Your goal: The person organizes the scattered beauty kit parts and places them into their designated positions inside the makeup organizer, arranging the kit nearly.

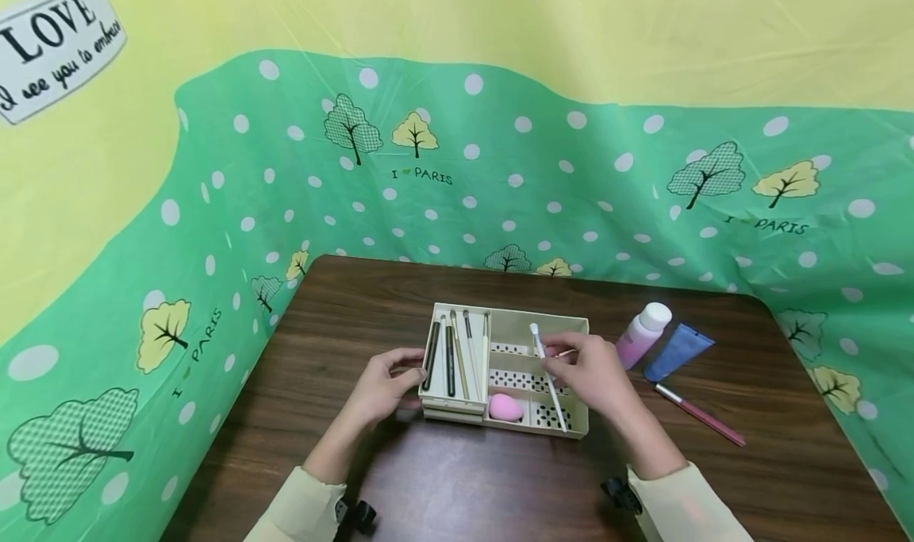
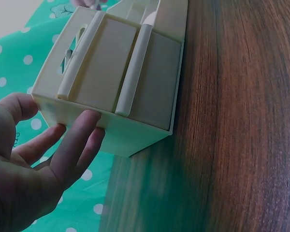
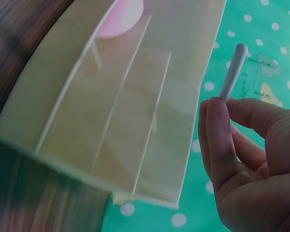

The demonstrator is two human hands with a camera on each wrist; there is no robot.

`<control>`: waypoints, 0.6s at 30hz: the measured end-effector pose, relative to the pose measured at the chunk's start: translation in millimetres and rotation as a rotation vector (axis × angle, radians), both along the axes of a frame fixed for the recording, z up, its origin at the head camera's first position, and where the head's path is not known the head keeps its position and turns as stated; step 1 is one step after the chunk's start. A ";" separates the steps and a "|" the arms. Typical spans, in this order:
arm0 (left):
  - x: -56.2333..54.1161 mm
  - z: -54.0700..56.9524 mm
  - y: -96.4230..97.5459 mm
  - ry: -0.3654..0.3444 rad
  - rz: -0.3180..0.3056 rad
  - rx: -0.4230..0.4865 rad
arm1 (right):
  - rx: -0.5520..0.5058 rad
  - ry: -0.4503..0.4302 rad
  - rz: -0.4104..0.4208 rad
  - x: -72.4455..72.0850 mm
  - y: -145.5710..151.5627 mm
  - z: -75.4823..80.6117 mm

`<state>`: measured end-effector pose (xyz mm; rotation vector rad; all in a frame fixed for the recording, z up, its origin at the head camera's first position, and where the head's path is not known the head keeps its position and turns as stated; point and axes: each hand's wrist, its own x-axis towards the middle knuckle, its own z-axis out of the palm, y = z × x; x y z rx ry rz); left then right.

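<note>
A cream makeup organizer (image 1: 539, 320) sits on the table. In its left section lie several slim brushes and dark pencils (image 1: 450, 359); a pink makeup sponge (image 1: 506, 407) occupies a front compartment on the right. My left hand (image 1: 385, 385) rests against the organizer's left end, its fairly straight fingers (image 2: 75, 140) touching the outer wall and the thumb at the upper edge. Over the right compartments, my right hand (image 1: 591, 367) pinches a slim white makeup brush (image 1: 554, 403) between thumb and fingers. One rounded end of the brush (image 3: 234, 67) sticks up past the fingertips in the right wrist view.
Right of the organizer are a pink bottle with a white cap (image 1: 643, 336), a blue tube (image 1: 678, 351) and a thin pink tube with a silvery end (image 1: 703, 417). The brown wooden table (image 1: 343, 304) ends at a green dotted cloth (image 1: 428, 209) behind.
</note>
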<state>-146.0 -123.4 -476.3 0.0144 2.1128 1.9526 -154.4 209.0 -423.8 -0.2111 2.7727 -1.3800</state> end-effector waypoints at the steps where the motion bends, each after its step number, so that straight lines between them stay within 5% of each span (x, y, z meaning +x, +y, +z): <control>1: 0.2 0.3 0.1 -0.001 0.000 -0.001 | -0.004 0.002 0.003 -1.1 -4.0 0.4; 18: -0.1 0.4 -0.1 -0.005 0.001 -0.003 | -0.176 -0.080 0.017 -20.6 -65.3 5.7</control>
